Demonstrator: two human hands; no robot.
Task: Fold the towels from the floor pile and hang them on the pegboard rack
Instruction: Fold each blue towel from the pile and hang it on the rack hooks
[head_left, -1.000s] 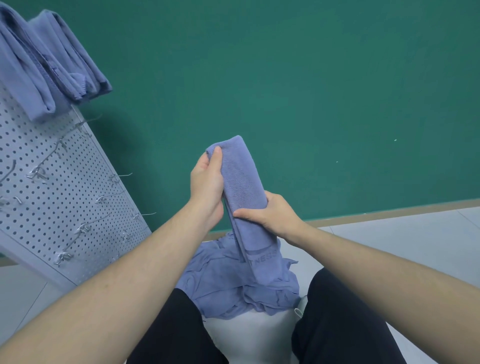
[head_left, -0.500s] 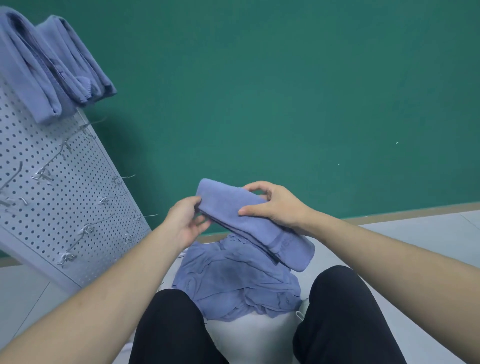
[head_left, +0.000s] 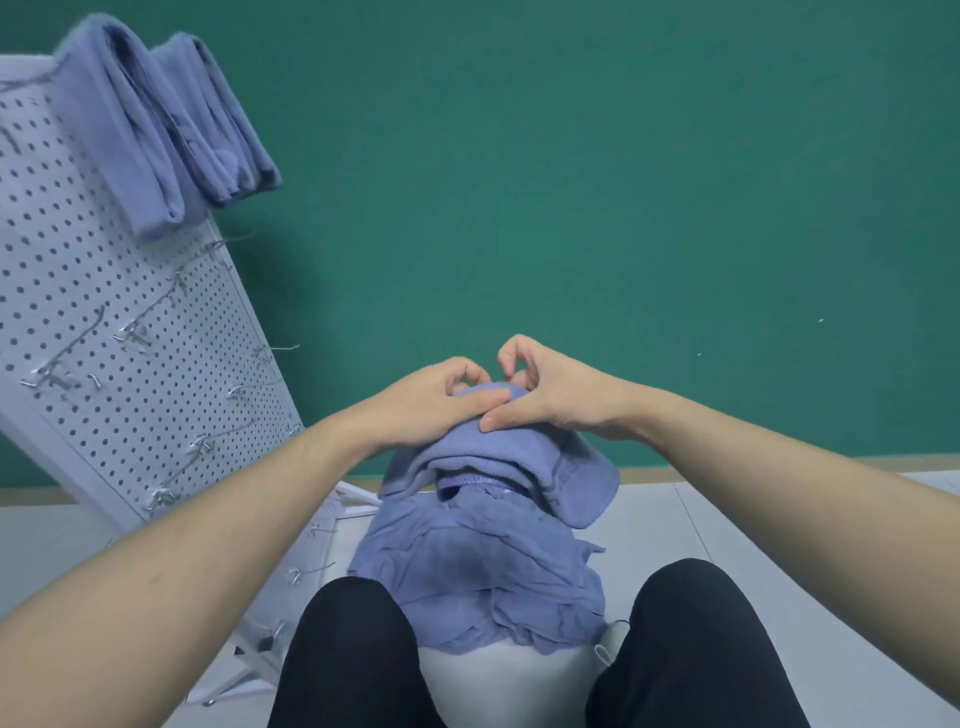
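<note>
A folded blue-grey towel (head_left: 519, 462) hangs doubled over between my hands, above the floor pile. My left hand (head_left: 431, 402) grips its top fold from the left, thumb on top and fingers curled behind. My right hand (head_left: 550, 395) pinches the same fold from the right, thumb pressed on the cloth. The crumpled pile of blue towels (head_left: 483, 577) lies on the floor between my knees. The white pegboard rack (head_left: 78, 364) leans at the left, with two folded towels (head_left: 161, 124) draped over its top edge.
Several metal hooks (head_left: 132, 332) stick out of the pegboard, and its white foot (head_left: 244, 670) reaches onto the floor by my left knee. A green wall stands behind. My black-trousered knees (head_left: 691, 644) frame the pile on the pale tiled floor.
The long towel has been doubled over into a shorter bundle. Both hands have come together on its top fold, and the view has tilted toward the rack.
</note>
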